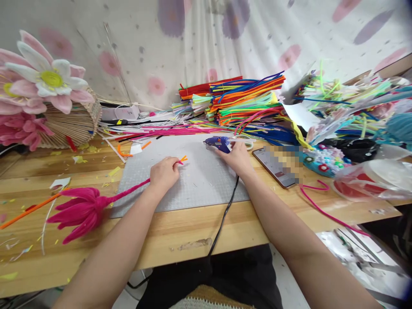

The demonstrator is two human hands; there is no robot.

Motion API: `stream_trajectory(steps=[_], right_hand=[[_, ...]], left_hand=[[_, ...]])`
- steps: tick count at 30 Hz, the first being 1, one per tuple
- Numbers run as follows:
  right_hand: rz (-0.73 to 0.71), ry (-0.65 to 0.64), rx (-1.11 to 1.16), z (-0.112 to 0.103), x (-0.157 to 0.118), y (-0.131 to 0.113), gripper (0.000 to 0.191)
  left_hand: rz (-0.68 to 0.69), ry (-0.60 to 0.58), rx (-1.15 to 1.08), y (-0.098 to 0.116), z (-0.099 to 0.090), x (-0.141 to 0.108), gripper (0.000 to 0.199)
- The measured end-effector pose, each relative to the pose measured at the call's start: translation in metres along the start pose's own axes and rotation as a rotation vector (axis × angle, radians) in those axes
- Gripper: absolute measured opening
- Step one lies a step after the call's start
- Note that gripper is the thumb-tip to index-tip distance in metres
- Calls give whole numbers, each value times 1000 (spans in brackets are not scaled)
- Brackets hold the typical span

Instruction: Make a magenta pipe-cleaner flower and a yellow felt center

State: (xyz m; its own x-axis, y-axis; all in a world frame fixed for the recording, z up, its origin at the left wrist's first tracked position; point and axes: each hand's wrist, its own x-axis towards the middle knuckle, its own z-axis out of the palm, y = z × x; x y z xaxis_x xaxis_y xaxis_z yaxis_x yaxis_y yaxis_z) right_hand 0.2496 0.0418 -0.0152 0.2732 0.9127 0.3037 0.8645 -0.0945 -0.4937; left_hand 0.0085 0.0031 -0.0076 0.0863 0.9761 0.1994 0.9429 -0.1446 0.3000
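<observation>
My left hand (164, 176) is closed around the stem of a magenta pipe-cleaner flower (80, 210). The flower's drooping petals hang off to the left over the wood, and the stem's tip, with short orange ends (183, 159), pokes out past my fingers. My right hand (237, 158) is on a blue hot glue gun (219, 142) at the right of the grey cutting mat (199, 189), fingers wrapped round its body. The gun's nozzle points left, apart from the stem tip. A black cord runs from it toward the table's front edge.
Bundles of coloured pipe cleaners (247, 98) are piled at the back. A phone (277, 165) lies right of the mat, near a plastic-wrapped red roll (363, 182). A fan-shaped basket (74, 116) with fuzzy flowers stands at left. Yellow scraps litter the wooden table (193, 223).
</observation>
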Motion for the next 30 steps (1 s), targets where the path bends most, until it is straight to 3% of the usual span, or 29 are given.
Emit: stream_trajectory(steps=[2, 4, 7, 10, 14, 24, 30], right_hand=[[-3, -23, -105, -12, -10, -2, 50], [-69, -145, -141, -19, -22, -8, 37], [-320, -264, -58, -12, -39, -24, 24], [-604, -187, 57, 7, -48, -41, 30], [-785, -157, 107, 24, -45, -54, 42], [-886, -196, 113, 29, -30, -54, 32], [-774, -198, 221, 35, -29, -53, 24]], left_hand=[[7, 5, -4, -1, -1, 0, 29], [17, 15, -2, -1, -1, 0, 29], [43, 16, -5, 0, -1, 0, 28], [73, 6, -21, 1, 0, -1, 27], [107, -30, -31, 2, 0, -1, 28], [81, -47, -28, 3, 0, -1, 28], [107, -29, -51, 3, 3, -1, 27]])
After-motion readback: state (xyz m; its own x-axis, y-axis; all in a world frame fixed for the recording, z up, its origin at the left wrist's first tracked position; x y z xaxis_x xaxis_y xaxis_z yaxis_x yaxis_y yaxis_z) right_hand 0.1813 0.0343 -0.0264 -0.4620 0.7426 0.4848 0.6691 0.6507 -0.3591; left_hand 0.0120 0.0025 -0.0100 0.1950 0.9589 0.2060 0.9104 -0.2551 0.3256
